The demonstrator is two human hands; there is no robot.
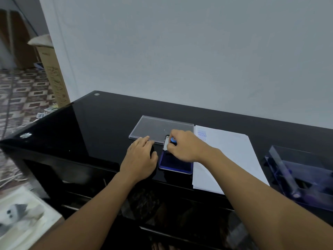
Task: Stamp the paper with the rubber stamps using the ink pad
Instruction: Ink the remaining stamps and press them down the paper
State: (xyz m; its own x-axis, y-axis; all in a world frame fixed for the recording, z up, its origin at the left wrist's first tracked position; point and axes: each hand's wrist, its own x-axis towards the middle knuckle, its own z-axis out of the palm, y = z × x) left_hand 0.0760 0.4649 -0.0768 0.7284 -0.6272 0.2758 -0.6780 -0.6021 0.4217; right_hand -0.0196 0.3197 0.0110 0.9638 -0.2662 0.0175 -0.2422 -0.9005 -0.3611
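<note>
A blue ink pad [177, 165] lies open on the black glass table [90, 123], just left of a white paper sheet [228, 156]. The paper carries blue stamped words near its top left corner. My right hand [185, 147] grips a rubber stamp with a blue knob [173, 140] over the far end of the ink pad. My left hand [139, 157] rests flat on the table to the left of the pad, its fingers straight and reaching the near edge of the clear lid [158, 129].
A clear plastic box [304, 175] with dark items inside stands at the table's right end. The table's left edge drops to a patterned floor with a cardboard box [52, 73]. A wall runs close behind the table.
</note>
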